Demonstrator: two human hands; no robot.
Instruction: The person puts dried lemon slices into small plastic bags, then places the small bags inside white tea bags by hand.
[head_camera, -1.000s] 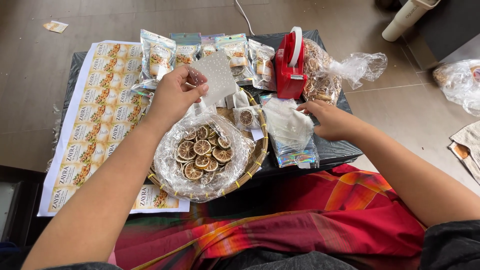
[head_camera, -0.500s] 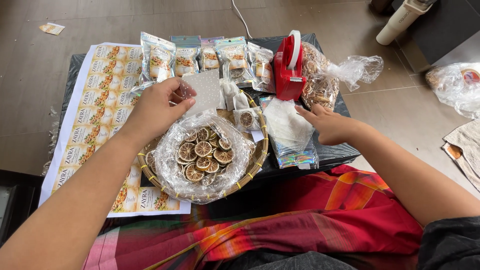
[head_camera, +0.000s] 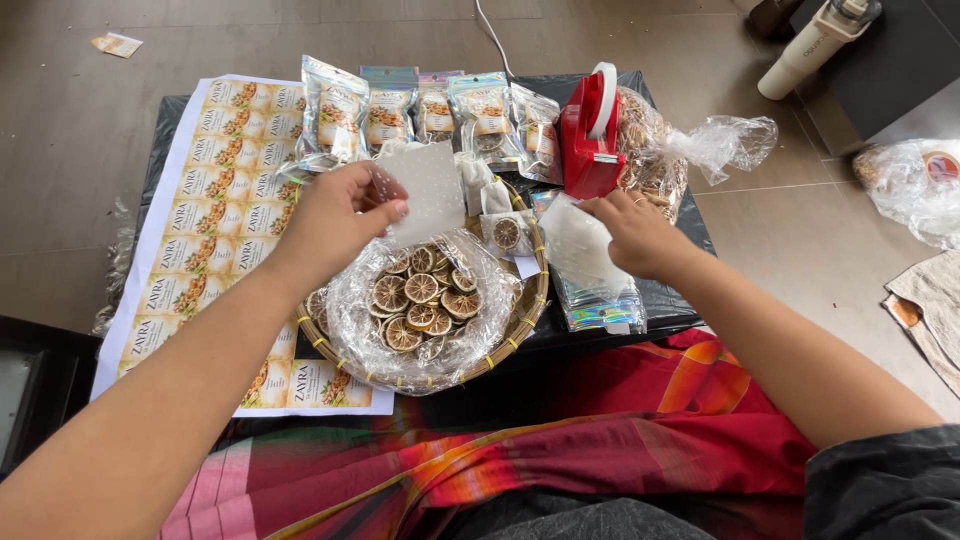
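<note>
Left hand (head_camera: 335, 215) pinches thin, translucent, dotted pouch (head_camera: 428, 190).

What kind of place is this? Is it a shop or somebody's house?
Probably a home packing corner, not a shop: a low black table on a tiled floor, a basket of dried citrus slices, filled pouches, a label sheet and a red tape dispenser.

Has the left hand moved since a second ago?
Yes. The left hand, pinching a white dotted pouch, has lifted off the basket toward the row of filled packets.
</note>
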